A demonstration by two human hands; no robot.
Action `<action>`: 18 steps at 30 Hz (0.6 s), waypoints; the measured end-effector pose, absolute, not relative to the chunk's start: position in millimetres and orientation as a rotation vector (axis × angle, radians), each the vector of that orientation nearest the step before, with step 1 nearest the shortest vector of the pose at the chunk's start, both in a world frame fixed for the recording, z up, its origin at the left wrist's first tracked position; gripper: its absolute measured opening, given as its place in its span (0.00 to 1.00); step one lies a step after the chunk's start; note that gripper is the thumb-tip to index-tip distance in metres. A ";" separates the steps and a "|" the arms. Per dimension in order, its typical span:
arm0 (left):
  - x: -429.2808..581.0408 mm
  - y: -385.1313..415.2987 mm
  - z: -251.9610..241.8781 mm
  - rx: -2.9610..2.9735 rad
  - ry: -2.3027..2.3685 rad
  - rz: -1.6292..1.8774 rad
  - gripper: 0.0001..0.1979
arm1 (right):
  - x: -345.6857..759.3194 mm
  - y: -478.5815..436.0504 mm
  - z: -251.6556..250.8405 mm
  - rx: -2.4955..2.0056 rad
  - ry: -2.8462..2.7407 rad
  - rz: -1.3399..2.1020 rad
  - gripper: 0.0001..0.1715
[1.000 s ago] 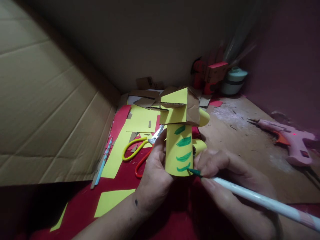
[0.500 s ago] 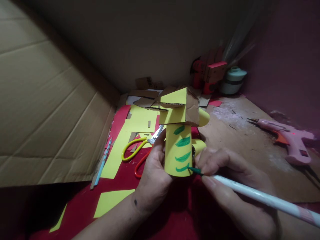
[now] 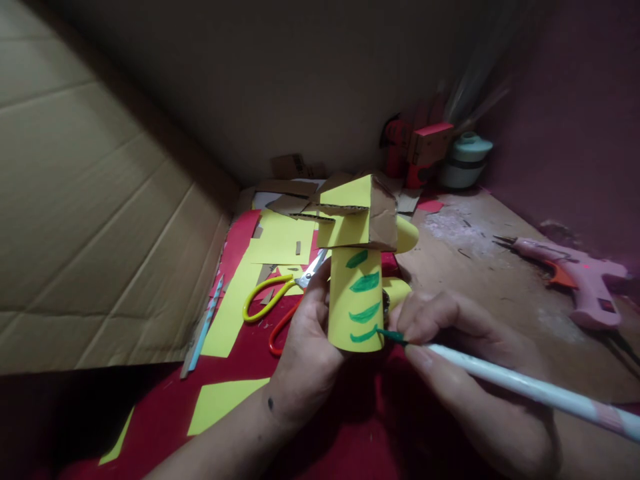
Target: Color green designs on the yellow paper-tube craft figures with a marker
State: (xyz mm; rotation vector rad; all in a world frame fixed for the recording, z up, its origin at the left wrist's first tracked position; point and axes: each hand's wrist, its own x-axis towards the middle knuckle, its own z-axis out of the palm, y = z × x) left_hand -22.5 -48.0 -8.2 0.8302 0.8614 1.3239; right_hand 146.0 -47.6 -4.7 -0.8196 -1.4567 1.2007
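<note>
A yellow paper and cardboard figure (image 3: 345, 293) stands upright in the middle, with a boxy head on a tube body. Several green strokes run down the tube. My left hand (image 3: 315, 333) is closed round the tube's left side, its fingers partly hidden behind it. Pinched in my right hand (image 3: 450, 353) is a white pen (image 3: 520, 380) with a green tip, which touches the right end of the lowest stroke.
Scissors (image 3: 267, 300) with yellow and red handles lie left of the figure among yellow paper scraps (image 3: 280, 233). A pink glue gun (image 3: 580, 273) rests at the right. Behind stand a pale green jar (image 3: 466, 160) and a red figure (image 3: 430, 150). Cardboard (image 3: 110, 220) rises on the left.
The pen's rear end has tipped slightly upward, and its tip has risen a little at the lowest stroke's end. The figure has shifted very slightly left.
</note>
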 end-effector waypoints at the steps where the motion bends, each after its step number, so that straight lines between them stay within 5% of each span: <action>1: -22.8 -48.2 -8.4 0.829 0.871 1.328 0.33 | 147.7 -46.7 -4.1 -0.817 -1.467 1.216 0.09; 15: -23.6 -47.7 -7.9 0.825 0.847 1.328 0.32 | 146.4 -43.2 -1.0 -0.846 -1.389 1.179 0.09; 18: -23.5 -48.3 -6.6 0.829 0.848 1.328 0.24 | 149.0 -42.2 -3.6 -0.820 -1.378 1.241 0.09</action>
